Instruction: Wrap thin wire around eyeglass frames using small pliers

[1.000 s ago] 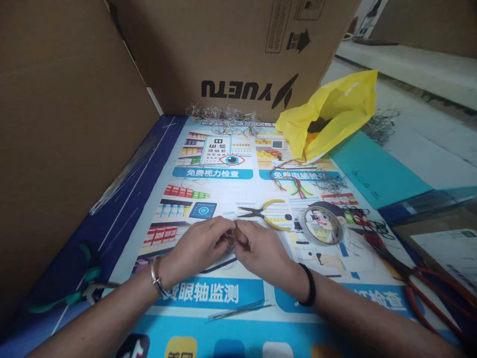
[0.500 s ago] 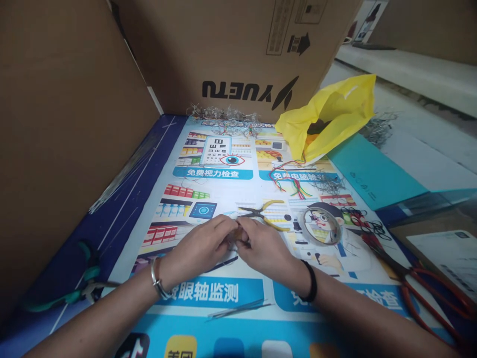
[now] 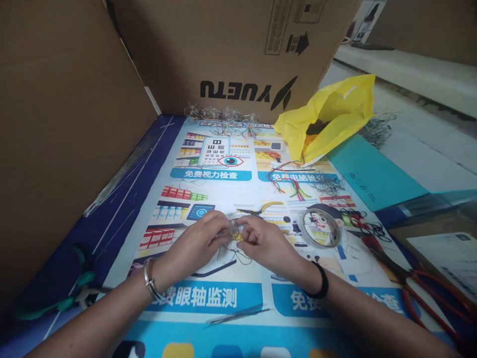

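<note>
My left hand [image 3: 208,235] pinches a small clear piece with yellow on it and thin wires trailing from it [image 3: 236,234]; its exact kind is too small to make out. On the other side, the fingers of my right hand [image 3: 266,241] are curled in against the same piece and its wires. Just beyond the hands lie yellow-handled pliers [image 3: 263,211], partly covered by my right hand. Loose straight wires [image 3: 238,315] rest on the printed sheet nearer to me.
A clear tape roll [image 3: 321,227] lies right of my hands, with red-handled scissors [image 3: 413,278] further right. Green-handled pliers [image 3: 80,291] lie at left. Cardboard walls [image 3: 223,49] close off the back and left. A yellow bag [image 3: 328,122] stands at the back right.
My hands have drawn slightly apart, so the clear and yellow piece and its wires now show between them. My right hand now covers more of the yellow-handled pliers.
</note>
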`<state>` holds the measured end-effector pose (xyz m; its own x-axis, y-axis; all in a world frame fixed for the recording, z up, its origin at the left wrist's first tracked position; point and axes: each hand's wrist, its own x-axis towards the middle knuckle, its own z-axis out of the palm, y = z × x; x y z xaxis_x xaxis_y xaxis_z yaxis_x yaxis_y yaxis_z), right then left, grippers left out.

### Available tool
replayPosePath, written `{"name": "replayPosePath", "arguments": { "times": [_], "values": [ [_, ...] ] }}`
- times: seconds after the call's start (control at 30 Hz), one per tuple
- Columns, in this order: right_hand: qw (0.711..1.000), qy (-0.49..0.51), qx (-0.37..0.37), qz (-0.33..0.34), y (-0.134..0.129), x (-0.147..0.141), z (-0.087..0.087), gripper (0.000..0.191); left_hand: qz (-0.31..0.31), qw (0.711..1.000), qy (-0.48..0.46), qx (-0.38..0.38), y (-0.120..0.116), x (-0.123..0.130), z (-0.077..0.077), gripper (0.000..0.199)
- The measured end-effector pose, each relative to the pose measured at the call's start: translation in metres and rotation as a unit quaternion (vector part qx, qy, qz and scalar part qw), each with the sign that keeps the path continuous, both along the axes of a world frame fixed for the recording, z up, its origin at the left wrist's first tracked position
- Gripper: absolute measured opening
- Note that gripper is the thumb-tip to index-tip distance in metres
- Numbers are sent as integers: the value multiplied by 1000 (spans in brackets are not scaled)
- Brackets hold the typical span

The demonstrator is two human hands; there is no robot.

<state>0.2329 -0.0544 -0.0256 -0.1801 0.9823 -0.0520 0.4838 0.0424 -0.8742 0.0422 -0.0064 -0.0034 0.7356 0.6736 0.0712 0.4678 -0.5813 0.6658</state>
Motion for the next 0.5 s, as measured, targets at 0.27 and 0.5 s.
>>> {"name": "replayPosePath", "arguments": {
  "times": [0.27,0.5],
  "values": [
    [999,20,-6,-44,-11,15,4,26,38,997,23,55,9,-12,4,14],
    [983,-170,37,-51,-12,26,18,10,93,979,160,81,12,-17,12,22]
  ]
}}
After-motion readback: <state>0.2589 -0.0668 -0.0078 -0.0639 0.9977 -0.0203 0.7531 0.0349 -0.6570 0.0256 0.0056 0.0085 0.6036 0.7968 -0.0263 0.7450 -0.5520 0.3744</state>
